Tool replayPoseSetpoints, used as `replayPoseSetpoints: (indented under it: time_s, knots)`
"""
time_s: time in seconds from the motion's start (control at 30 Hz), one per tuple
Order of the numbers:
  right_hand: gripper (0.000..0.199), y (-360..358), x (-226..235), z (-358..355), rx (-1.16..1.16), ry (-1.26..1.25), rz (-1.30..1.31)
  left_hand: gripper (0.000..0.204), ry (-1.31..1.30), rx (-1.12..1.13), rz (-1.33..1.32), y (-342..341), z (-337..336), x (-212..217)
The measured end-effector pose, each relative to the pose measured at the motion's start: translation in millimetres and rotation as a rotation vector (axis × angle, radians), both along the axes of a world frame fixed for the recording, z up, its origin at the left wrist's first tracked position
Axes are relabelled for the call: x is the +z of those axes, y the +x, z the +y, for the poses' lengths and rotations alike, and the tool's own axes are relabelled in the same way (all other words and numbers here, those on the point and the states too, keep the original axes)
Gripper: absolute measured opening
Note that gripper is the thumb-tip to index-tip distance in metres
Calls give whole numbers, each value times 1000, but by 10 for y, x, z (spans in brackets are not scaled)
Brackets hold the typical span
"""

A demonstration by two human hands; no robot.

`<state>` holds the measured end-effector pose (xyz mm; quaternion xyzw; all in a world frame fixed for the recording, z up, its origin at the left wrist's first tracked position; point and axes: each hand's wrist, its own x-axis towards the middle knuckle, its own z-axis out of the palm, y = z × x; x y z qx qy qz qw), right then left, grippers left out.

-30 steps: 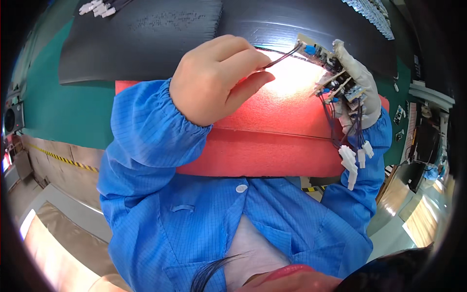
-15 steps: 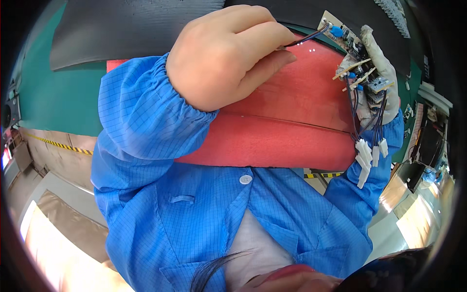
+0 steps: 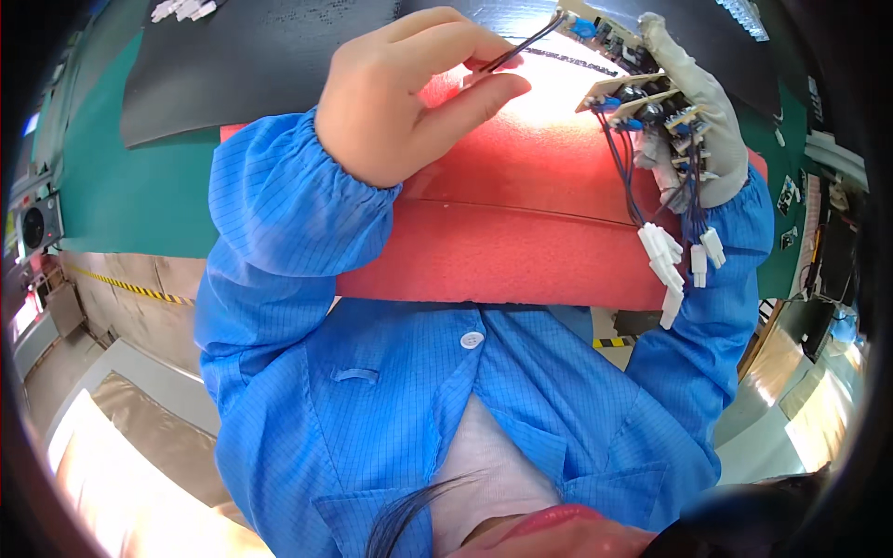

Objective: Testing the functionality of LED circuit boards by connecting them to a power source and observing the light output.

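Observation:
Dark wires (image 3: pixel 528 43) pass between the thumb and fingers of my left hand (image 3: pixel 395 107), which is bare and closed on them. A bit of white shows inside its grip, partly hidden by the fingers. The wires run to a circuit board (image 3: pixel 609 39) with a blue component, at the top of the bunch in my right hand (image 3: pixel 712 121). That hand wears a whitish glove and is closed round several circuit boards (image 3: pixel 628 93), fanned out toward the left. From the lower boards more dark wires hang down, ending in white plug connectors (image 3: pixel 662 265).
Under my hands lies a red pad (image 3: pixel 493 256), with strong glare near its far edge. Beyond it is a black sheet (image 3: pixel 260 70) on a green tabletop (image 3: pixel 139 205). White connectors (image 3: pixel 184 9) lie far left; small circuit boards (image 3: pixel 789 193) lie at the right.
The gloved right hand and its boards have shifted left, with the lower boards turned more into view. My left fingers have parted slightly round the wires. Glare now covers the pad's far edge.

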<state>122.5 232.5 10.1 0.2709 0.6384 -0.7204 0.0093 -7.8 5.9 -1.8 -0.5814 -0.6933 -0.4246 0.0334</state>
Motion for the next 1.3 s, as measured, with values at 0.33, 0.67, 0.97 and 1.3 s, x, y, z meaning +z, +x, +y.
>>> replayPoseSetpoints:
  time_s: [0.33, 0.67, 0.97, 1.3]
  knots:
    - [53, -39, 28, -48, 411, -80, 258, 16, 225, 65, -670, 64, -7, 421]
    - [43, -35, 119, -113, 70, -180, 362, 15, -58, 690, 778, -960, -375, 69]
    - [45, 25, 250, -273, 15, 33, 387, 21, -65, 15, -84, 174, 131, 123]
    - [48, 6, 174, -254, 41, -14, 237, 21, -149, -20, -682, 103, 157, 93]
